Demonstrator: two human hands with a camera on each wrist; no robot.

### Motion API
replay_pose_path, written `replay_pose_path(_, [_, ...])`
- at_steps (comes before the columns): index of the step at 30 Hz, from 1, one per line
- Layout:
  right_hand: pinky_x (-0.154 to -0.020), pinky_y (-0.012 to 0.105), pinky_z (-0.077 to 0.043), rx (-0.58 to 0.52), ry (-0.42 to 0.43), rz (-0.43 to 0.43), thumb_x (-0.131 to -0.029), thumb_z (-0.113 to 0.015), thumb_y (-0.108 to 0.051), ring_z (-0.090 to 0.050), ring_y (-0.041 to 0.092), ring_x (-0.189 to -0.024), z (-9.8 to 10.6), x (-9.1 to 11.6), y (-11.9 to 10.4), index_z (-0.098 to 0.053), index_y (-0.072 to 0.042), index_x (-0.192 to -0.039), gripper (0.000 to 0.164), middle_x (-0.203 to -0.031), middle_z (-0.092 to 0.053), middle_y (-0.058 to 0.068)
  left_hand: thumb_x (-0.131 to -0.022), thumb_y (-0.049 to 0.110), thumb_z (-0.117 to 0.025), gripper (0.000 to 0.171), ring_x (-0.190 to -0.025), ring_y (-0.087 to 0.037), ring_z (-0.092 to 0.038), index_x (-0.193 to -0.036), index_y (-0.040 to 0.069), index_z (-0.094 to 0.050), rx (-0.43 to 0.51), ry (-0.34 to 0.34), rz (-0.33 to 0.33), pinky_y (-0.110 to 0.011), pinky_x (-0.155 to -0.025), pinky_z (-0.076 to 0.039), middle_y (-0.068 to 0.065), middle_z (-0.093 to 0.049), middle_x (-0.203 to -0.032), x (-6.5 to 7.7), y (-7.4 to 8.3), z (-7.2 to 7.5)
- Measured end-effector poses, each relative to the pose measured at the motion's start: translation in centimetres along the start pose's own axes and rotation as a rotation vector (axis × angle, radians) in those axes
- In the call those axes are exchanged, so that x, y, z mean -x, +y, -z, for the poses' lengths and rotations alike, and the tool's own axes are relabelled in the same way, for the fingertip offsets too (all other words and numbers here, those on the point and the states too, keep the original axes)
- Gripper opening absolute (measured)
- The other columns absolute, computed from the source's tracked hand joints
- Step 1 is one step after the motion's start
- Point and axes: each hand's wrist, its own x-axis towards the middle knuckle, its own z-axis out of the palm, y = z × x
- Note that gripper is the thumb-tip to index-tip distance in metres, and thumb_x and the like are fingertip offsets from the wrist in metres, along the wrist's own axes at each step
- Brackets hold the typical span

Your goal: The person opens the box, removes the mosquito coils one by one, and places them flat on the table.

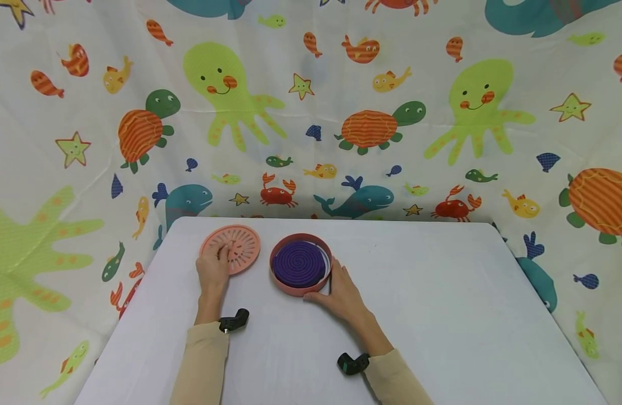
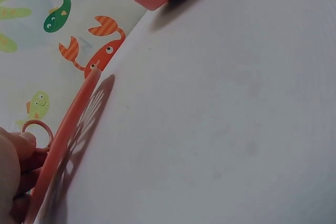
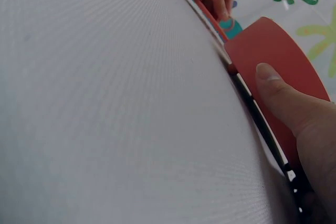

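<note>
A round pink mosquito coil holder [image 1: 292,291] lies toward the table's back, its top uncovered. Inside sits a purple mosquito coil [image 1: 298,264], a pale sliver of the holder's inside showing at its right. My right hand [image 1: 345,295] grips the holder from the right, thumb [image 3: 273,85] against the outer wall and fingers round the far side. To the left is the pink slotted lid [image 1: 246,252]. With thumb and fingers my left hand [image 1: 213,271] holds it by a small ring [image 2: 38,121] on top. In the left wrist view the lid stands edge-on over its shadow.
A white table [image 1: 442,304] carries these things. Behind it and along its sides hangs a curtain [image 1: 301,50] printed with sea animals. Each wrist wears a small black camera, one at the left sleeve [image 1: 202,354], one at the right sleeve [image 1: 394,374].
</note>
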Motion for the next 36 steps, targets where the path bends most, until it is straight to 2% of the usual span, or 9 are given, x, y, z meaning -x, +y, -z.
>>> replay_pose_path(9, [-0.127, 0.053, -0.028, 0.016, 0.007, -0.003, -0.068, -0.074, -0.077, -0.023, 0.037, -0.154, -0.33, 0.02, 0.3, -0.011, -0.013, -0.162, 0.131, -0.166, -0.024, 0.014, -0.097, 0.009, -0.065, 0.022, -0.089, -0.041, -0.072, -0.109, -0.009, -0.072, -0.02, -0.007, 0.024, -0.054, -0.074, -0.06, -0.027, -0.074, -0.101, 0.07, -0.21, -0.19])
replay_pose_path(15, [-0.126, 0.055, -0.029, 0.005, 0.004, -0.003, -0.068, -0.074, -0.077, -0.023, 0.038, -0.154, -0.31, 0.07, 0.36, -0.01, -0.014, -0.162, 0.13, -0.166, -0.024, 0.015, -0.098, 0.011, -0.064, 0.024, -0.093, -0.041, -0.071, -0.112, -0.007, -0.072, -0.029, -0.024, 0.055, -0.054, -0.078, -0.06, -0.026, -0.074, -0.105, 0.05, -0.3, -0.39])
replay_pose_path(25, [-0.127, 0.053, -0.027, 0.002, 0.006, 0.006, -0.069, -0.075, -0.076, -0.023, 0.036, -0.154, -0.32, -0.01, 0.47, -0.008, -0.016, -0.163, 0.13, -0.167, -0.024, 0.012, -0.098, 0.012, -0.064, 0.024, -0.098, -0.042, -0.071, -0.112, -0.006, -0.072, -0.013, -0.027, 0.063, -0.054, -0.082, -0.059, -0.025, -0.074, -0.106, 0.13, -0.38, -0.43])
replay_pose_path(33, [-0.127, 0.053, -0.027, 0.006, 0.0, -0.001, -0.068, -0.074, -0.076, -0.023, 0.036, -0.154, -0.36, 0.01, 0.6, -0.009, -0.015, -0.163, 0.13, -0.167, -0.023, 0.012, -0.098, 0.016, -0.066, 0.028, -0.09, -0.039, -0.07, -0.113, -0.007, -0.072, -0.012, -0.026, 0.066, -0.052, -0.075, -0.06, -0.026, -0.074, -0.103, 0.19, -0.29, -0.59])
replay_pose_path(36, [-0.127, 0.054, -0.027, 0.008, -0.005, -0.005, -0.068, -0.074, -0.076, -0.023, 0.036, -0.154, -0.38, 0.05, 0.64, -0.009, -0.016, -0.163, 0.13, -0.167, -0.023, 0.012, -0.098, 0.019, -0.066, 0.032, -0.091, -0.038, -0.069, -0.117, -0.006, -0.07, -0.013, -0.04, 0.086, -0.051, -0.078, -0.06, -0.026, -0.073, -0.105, 0.23, -0.2, -0.54])
